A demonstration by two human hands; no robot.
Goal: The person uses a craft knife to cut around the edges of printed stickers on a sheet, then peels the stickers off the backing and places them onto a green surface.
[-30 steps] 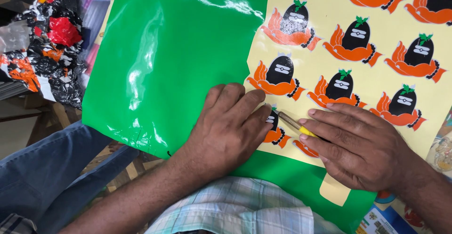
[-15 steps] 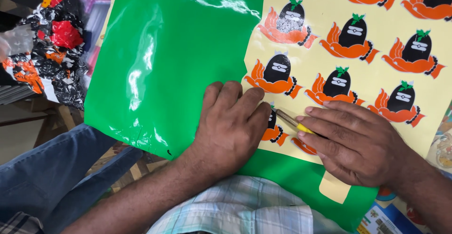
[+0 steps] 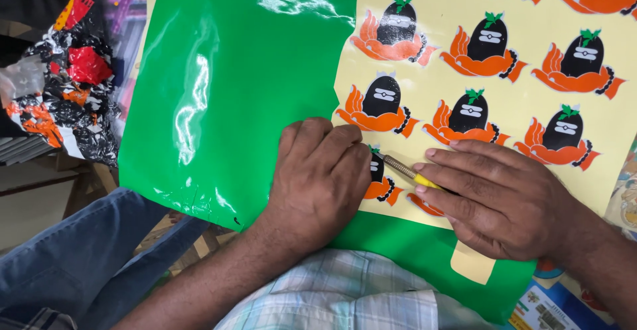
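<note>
Seated worker, board across the lap. Left hand [image 3: 318,177] lies palm down, fingers curled close together, pressing on the seam where the pale yellow sticker sheet [image 3: 531,97] meets the green sheet [image 3: 225,104]; it grips nothing, and seems to be there to pin the paper flat and stop it sliding. Its fingertips partly cover one sticker [image 3: 379,180] at the sheet's lower left. Right hand [image 3: 504,197] rests on the sticker sheet too, fingers extended and closed round a craft knife [image 3: 410,172], a thin tool with knurled metal collar and yellow handle, held low and nearly flat to the paper, tip aimed at that half-covered sticker just beside the left fingertips. Low angle probably suits following the printed outline. Green sheet is glossy, plastic-looking, strong glare, lightly rippled, lower edge nicked. Sticker sheet is matte; repeated rows of one motif: black rounded dome, green leaf on top, orange cupped hands beneath. Crumpled pile of black, red and white scraps [image 3: 63,97] lies well apart at far left.
</note>
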